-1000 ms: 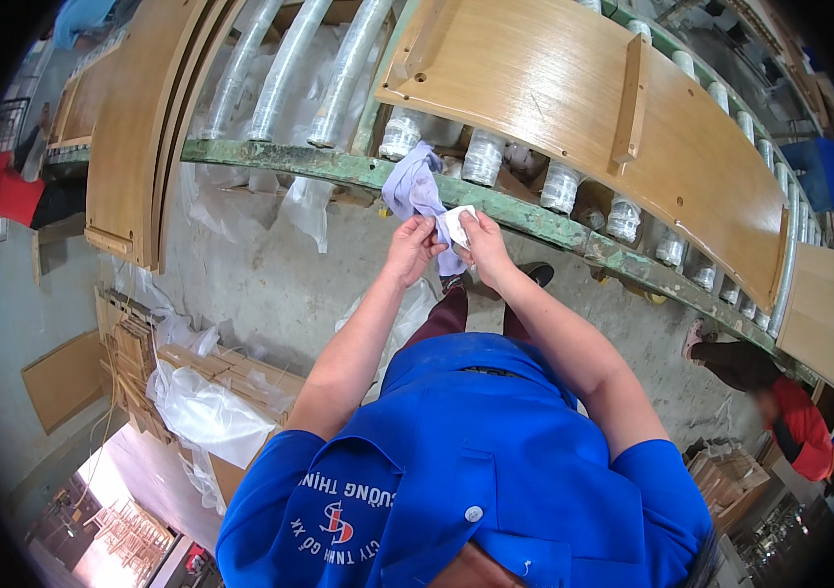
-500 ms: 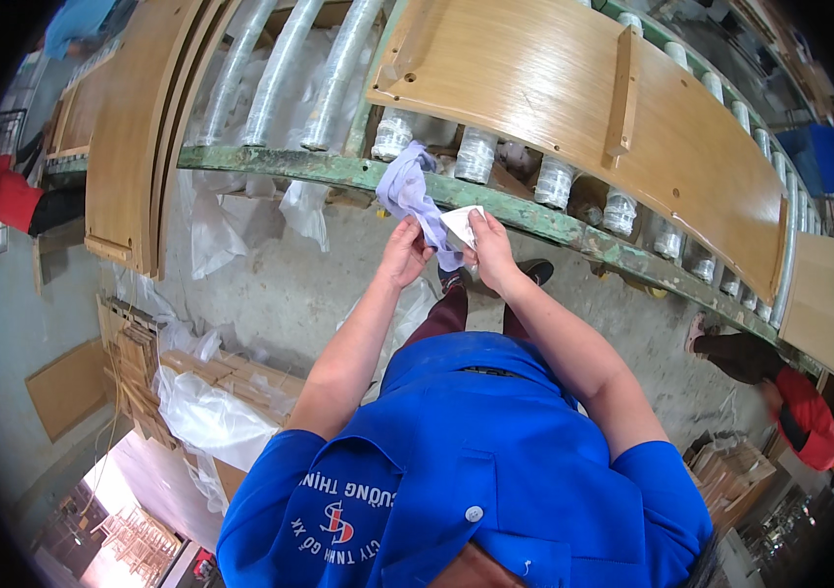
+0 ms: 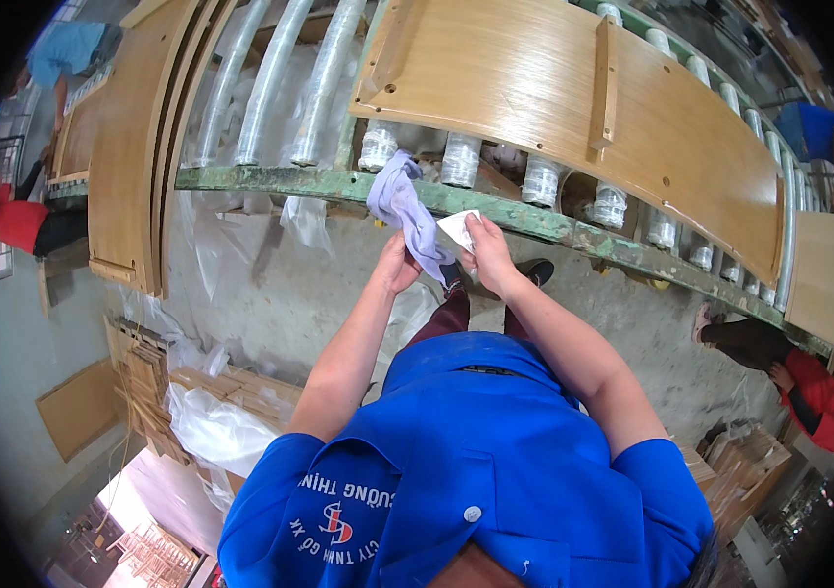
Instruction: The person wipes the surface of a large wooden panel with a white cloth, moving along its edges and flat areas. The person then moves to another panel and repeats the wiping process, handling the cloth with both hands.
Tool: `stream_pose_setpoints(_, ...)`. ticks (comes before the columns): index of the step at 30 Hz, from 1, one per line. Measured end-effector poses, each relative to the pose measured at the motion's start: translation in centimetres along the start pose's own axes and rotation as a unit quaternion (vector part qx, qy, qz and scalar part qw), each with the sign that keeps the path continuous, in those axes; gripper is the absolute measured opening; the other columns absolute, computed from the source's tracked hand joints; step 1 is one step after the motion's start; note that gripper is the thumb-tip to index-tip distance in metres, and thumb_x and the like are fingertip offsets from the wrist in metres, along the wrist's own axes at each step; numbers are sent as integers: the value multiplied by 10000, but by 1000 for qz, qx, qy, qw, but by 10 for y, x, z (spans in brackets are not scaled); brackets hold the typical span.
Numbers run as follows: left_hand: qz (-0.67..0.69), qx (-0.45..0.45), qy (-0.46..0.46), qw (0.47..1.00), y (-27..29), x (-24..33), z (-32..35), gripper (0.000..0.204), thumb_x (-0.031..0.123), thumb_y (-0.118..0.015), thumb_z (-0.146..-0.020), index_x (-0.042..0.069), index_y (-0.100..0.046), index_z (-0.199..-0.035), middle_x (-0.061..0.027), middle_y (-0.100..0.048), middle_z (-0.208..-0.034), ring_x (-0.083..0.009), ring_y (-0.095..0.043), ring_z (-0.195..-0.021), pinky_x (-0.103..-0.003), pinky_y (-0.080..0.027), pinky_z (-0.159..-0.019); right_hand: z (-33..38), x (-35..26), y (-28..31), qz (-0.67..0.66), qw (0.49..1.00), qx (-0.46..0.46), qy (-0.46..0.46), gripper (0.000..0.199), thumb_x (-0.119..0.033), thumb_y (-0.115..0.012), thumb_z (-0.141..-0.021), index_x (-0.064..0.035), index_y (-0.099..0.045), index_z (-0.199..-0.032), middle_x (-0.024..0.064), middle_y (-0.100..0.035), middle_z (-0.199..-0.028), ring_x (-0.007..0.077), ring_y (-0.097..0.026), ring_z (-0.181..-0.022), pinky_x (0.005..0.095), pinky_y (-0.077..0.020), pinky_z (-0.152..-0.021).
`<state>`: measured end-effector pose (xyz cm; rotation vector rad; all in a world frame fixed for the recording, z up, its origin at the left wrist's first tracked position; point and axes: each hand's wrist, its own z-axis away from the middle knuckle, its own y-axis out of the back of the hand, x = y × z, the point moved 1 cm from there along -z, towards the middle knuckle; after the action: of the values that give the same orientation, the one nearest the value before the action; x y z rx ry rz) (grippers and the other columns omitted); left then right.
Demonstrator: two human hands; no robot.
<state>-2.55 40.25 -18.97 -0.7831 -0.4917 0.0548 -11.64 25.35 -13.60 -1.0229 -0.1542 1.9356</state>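
the person's left hand is closed around the lower end of a pale lilac rag, whose upper part stands up and flops over toward the green metal rail of the roller conveyor. the right hand pinches a small white piece, seemingly a folded pad or scrap of paper, between thumb and fingertips, pressed close against the rag. both hands meet just in front of the chest, above the floor and just short of the rail.

compared with a second ago, the hands have drifted slightly nearer the conveyor, and the rag has opened out: it was bunched between the two hands and now hangs longer and looser from the left one, while the white piece shows more clearly in the right. that reads as the two things being sorted apart in the hands, though this is only a judgement.

beyond the rail, a curved wooden panel lies on the plastic-wrapped rollers, untouched. more curved wooden parts stand at the left. other workers in red and blue are at the edges, well apart.
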Motion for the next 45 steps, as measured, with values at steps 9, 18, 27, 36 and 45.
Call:
stream_pose_setpoints(9,-105,-20,-89,990,-5,5,-16,154,145,-550,-906,38,-586,-1011,-42,-630,-923,-155,-604,-852,-330,-489,-788,31,-31,59,-95,994,53,-18,198,-323,-496,-948,-131,-488,-896,0,-469,-637,100,-367,-443,241,-261,-384)
stream_pose_setpoints(18,-92,38,-107,989,-37,-9,-20,262,155,-533,-927,61,-512,-1171,-76,-571,-1137,-201,-545,-1044,-382,-428,-945,118,-127,252,-247,937,175,175,145,-277,-521,-929,-135,-498,-909,5,-467,-640,104,-355,-424,250,-268,-376)
stream_pose_setpoints(27,-193,349,-74,914,-115,-44,17,364,293,-496,-920,56,-530,-1194,-104,-548,-1188,-206,-502,-1090,-376,-364,-952,227,-235,499,-225,756,458,410,186,-282,-487,-952,-98,-511,-936,-3,-470,-626,83,-337,-390,238,-248,-340)
stream_pose_setpoints(36,-501,506,-211,670,-183,-66,-5,311,254,-473,-925,32,-552,-1129,-146,-604,-1031,-191,-577,-870,-336,-448,-757,229,-302,627,-92,706,542,447,206,-278,-523,-945,-88,-556,-875,-32,-516,-628,43,-390,-428,213,-265,-369)
stream_pose_setpoints(45,-681,180,-39,709,-250,-138,-35,104,123,-506,-902,27,-468,-909,-114,-631,-835,-154,-602,-597,-256,-461,-525,180,-297,616,122,762,488,407,260,-247,-544,-929,-1,-616,-974,29,-641,-777,66,-560,-720,247,-453,-650)
